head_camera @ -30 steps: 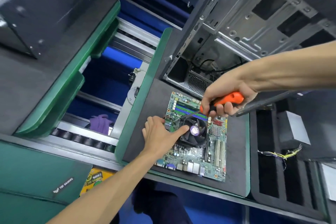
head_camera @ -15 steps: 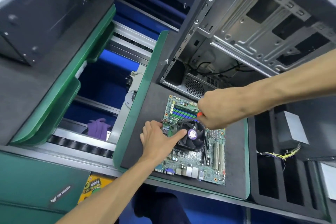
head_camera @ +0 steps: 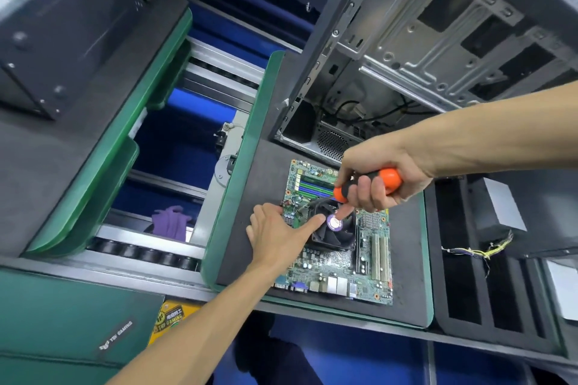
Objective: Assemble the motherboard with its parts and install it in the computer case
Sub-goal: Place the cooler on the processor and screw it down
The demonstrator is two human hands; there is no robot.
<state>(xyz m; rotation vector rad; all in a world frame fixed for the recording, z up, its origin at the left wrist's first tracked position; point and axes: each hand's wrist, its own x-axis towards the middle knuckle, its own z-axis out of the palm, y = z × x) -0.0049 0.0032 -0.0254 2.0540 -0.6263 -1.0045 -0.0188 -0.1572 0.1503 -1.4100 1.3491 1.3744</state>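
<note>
A green motherboard [head_camera: 372,262] lies flat on a dark foam pad [head_camera: 259,184]. A black cooler fan [head_camera: 336,234] with a purple hub sits on it. My left hand [head_camera: 278,237] rests on the board's left edge, its forefinger stretched onto the fan. My right hand [head_camera: 375,178] grips an orange-handled screwdriver [head_camera: 387,180]; the shaft slants down-left to the fan's upper-left corner. The open metal computer case [head_camera: 406,50] stands just behind the board.
A green-edged tray [head_camera: 237,166] borders the pad on the left, beside a roller conveyor gap holding a purple glove [head_camera: 172,222]. A black foam organiser [head_camera: 463,259] with slots and a wired box [head_camera: 500,212] sits to the right. Another case [head_camera: 62,25] is at upper left.
My right hand has turned on the screwdriver, so the orange handle shows again after being hidden half a second ago. My left hand stays on the fan.
</note>
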